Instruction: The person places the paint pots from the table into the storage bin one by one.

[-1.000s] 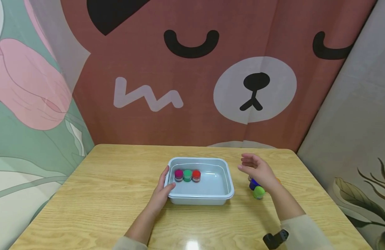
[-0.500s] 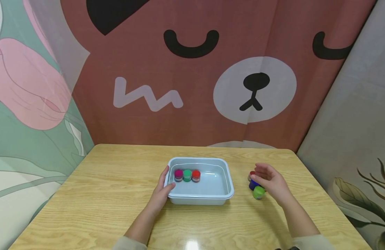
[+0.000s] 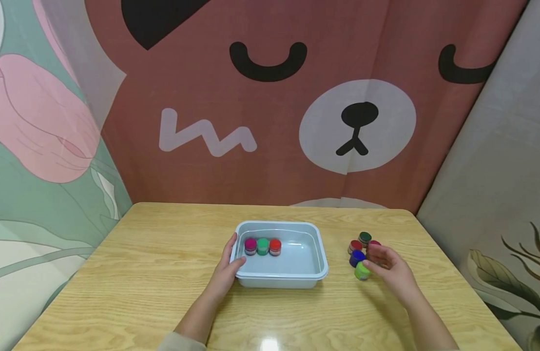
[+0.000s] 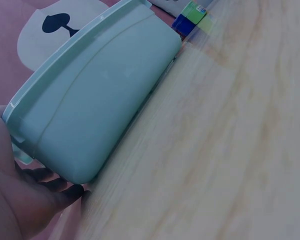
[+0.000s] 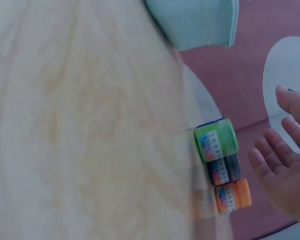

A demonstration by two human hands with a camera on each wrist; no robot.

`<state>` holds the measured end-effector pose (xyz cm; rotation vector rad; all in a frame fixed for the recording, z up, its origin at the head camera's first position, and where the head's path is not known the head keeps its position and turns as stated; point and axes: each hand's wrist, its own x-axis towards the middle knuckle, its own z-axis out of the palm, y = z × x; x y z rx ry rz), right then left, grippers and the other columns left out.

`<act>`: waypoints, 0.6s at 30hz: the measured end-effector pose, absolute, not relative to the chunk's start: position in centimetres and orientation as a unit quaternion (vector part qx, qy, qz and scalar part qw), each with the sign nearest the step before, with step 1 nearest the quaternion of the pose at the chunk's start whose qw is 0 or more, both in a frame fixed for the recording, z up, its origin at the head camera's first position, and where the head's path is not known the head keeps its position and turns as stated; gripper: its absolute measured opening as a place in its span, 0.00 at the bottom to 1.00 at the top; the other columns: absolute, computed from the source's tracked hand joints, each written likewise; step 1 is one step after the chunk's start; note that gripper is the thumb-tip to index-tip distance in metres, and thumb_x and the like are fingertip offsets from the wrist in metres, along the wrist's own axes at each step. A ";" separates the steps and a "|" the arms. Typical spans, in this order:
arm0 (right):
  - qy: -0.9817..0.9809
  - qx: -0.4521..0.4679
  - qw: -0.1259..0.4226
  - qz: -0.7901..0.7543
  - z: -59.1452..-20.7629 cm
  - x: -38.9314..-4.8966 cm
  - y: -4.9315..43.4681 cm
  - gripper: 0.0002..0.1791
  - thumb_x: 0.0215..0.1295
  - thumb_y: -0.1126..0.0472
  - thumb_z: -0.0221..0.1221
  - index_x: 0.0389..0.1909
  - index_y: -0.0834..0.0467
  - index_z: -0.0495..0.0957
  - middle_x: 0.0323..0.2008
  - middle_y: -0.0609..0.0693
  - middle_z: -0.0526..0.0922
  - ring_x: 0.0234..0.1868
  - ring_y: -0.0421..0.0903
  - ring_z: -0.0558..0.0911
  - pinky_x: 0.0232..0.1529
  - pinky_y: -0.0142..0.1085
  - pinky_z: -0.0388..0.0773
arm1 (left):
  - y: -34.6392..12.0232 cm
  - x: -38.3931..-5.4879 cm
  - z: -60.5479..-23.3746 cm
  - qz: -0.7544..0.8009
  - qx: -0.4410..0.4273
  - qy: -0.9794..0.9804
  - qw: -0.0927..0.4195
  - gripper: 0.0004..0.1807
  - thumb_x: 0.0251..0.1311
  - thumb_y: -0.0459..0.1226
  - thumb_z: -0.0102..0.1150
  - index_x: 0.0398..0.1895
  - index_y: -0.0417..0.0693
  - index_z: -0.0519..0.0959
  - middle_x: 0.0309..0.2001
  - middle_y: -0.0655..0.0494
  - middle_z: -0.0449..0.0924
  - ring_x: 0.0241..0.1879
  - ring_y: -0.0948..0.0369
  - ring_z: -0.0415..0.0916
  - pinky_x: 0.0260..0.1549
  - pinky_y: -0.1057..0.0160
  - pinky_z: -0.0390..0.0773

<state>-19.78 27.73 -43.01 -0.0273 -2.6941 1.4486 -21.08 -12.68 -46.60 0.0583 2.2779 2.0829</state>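
Observation:
My left hand [image 3: 223,270] grips the left end of a pale blue plastic tray [image 3: 279,282], thumb over the rim and fingers along the outside. Inside the tray, a purple paint jar [image 3: 250,246], a green paint jar [image 3: 263,246] and a red paint jar [image 3: 275,247] stand in a row. My right hand [image 3: 397,275] hovers beside the loose jars on the right, nearest the lime green paint jar [image 3: 362,271]. In the right wrist view, its fingers are spread loosely, apart from the jars, holding nothing. A blue paint jar [image 3: 356,258] stands behind the lime one.
Behind the blue jar are a dark red jar [image 3: 355,246], a dark green jar [image 3: 364,238] and a magenta jar [image 3: 375,243], partly covered by my fingers. An orange jar [image 5: 233,196] shows in the right wrist view. A bear-print curtain [image 3: 270,175] hangs behind the wooden table [image 3: 156,273].
My right hand has moved from above the jars to their right and toward me, uncovering the dark red, dark green and magenta jars. My left hand and the tray have stayed in place.

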 end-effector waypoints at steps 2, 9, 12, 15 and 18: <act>-0.883 -0.016 0.038 0.467 -43.3 -19.7 28.0 0.33 0.67 0.51 0.61 0.67 0.64 0.65 0.63 0.64 0.74 0.50 0.26 0.74 0.46 0.13 0.68 | -12.7 -21.1 -46.6 0.674 0.021 0.738 0.025 0.37 0.70 0.38 0.47 0.78 0.61 0.47 0.80 0.48 0.40 0.78 0.42 0.33 0.72 0.32 0.36; -0.885 -0.041 0.019 0.463 -44.3 -19.4 28.4 0.36 0.67 0.48 0.61 0.68 0.63 0.63 0.64 0.65 0.72 0.64 0.58 0.72 0.44 0.17 0.71 | -12.8 -21.2 -46.8 0.672 0.036 0.739 0.022 0.33 0.74 0.42 0.41 0.79 0.59 0.46 0.80 0.50 0.39 0.79 0.44 0.31 0.72 0.33 0.34; -0.884 -0.054 0.006 0.465 -44.5 -19.4 28.4 0.37 0.67 0.46 0.60 0.69 0.63 0.63 0.65 0.64 0.70 0.65 0.59 0.71 0.48 0.23 0.75 | -12.8 -21.1 -46.7 0.671 0.034 0.740 0.022 0.33 0.74 0.43 0.41 0.79 0.59 0.46 0.80 0.52 0.39 0.79 0.44 0.31 0.72 0.33 0.34; -0.882 -0.061 -0.003 0.468 -44.7 -19.5 28.5 0.37 0.66 0.47 0.61 0.69 0.63 0.63 0.65 0.64 0.70 0.65 0.58 0.71 0.48 0.23 0.75 | -12.7 -21.0 -46.6 0.670 0.031 0.741 0.022 0.34 0.74 0.43 0.42 0.79 0.60 0.45 0.81 0.53 0.39 0.79 0.45 0.31 0.73 0.34 0.34; -0.883 -0.061 -0.004 0.466 -45.2 -19.6 28.6 0.37 0.66 0.48 0.61 0.69 0.64 0.63 0.64 0.64 0.71 0.63 0.57 0.72 0.45 0.19 0.72 | -12.7 -21.0 -46.6 0.670 0.031 0.741 0.021 0.34 0.75 0.43 0.41 0.80 0.59 0.43 0.81 0.53 0.37 0.79 0.45 0.31 0.73 0.35 0.34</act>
